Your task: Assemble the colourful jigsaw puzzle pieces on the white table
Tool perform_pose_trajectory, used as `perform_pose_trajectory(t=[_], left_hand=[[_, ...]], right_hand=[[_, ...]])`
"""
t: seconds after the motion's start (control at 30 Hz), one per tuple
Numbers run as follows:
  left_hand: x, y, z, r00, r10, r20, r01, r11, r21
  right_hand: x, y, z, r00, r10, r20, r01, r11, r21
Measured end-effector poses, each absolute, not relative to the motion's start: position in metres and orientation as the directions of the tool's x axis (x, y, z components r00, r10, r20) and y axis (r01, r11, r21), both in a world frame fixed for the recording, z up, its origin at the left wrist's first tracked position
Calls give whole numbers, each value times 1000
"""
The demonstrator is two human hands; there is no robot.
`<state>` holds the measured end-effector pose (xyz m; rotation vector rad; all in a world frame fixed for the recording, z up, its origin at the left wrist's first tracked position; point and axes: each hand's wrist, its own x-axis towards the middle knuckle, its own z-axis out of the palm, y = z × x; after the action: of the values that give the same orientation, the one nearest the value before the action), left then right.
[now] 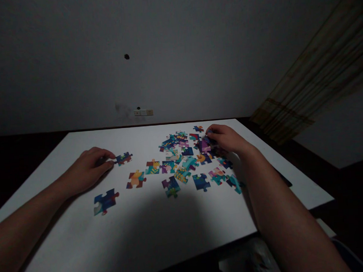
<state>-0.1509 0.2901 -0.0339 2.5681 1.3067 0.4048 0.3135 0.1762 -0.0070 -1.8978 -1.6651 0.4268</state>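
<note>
My left hand (91,167) is on the left of the white table, its thumb and fingertips closed on the left edge of a dark blue and red puzzle piece (124,158). At the right side of the heap, my right hand (228,138) pinches a dark puzzle piece (210,132), partly hidden by the fingers. Below the hand, several pieces overlap, among them a purple piece (204,145). An orange piece (136,179) and a dark blue piece (106,201) lie apart, nearer to me than my left hand.
The white table (68,237) stands near a grey wall (196,63) with sockets (143,112). Several loose puzzle pieces, such as a blue one (201,182), spread over its middle. A dark flat object (284,177) lies by my right forearm. A curtain (311,74) hangs at right.
</note>
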Motion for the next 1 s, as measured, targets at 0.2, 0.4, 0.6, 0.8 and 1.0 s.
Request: perform_pose_trajectory(t=[0.2,0.4,0.6,0.8,1.0], left_hand=[[-149,290,-32,569,811,134,749,-578,324],[-151,290,-34,567,811,142,747,-580,326],[-152,293,-37,558,815,157,745,-575,338],[-149,289,-31,567,809,157,736,-583,344],[-147,283,-27,577,806,133,741,-584,332]], right_hand=[[326,181,-12,218,929,299,901,-73,-428],[326,182,-15,199,937,288,927,-84,-366],[324,181,-15,157,927,339,958,-60,-281],[293,176,-3,-99,969,227,916,177,-359],[256,168,-3,-356,932,-68,821,277,-500]])
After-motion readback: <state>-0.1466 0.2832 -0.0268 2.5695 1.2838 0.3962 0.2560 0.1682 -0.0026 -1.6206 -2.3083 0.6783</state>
